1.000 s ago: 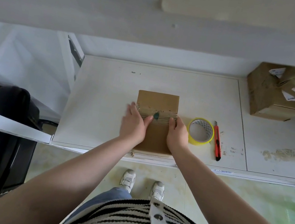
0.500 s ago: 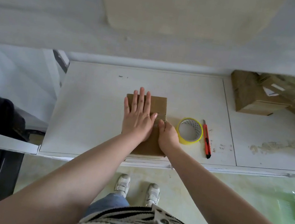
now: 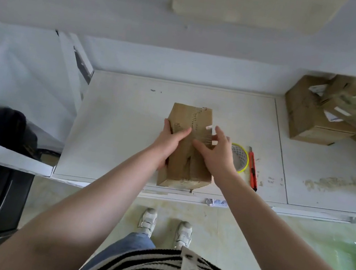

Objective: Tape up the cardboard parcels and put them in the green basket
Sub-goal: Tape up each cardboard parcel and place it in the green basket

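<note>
The cardboard parcel [image 3: 188, 147] points away along the table [image 3: 115, 124]; left hand [image 3: 168, 141] grips it, right hand [image 3: 217, 155] rests spread on it

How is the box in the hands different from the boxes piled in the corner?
The box in the hands is narrow and tipped up off the table, with the left hand gripping its side and the right hand spread on top. The piled boxes look bigger and lean on each other, untouched.

The held box shows only a small white tag; the piled boxes show several white labels.

Both are brown cardboard with tape on them.
</note>
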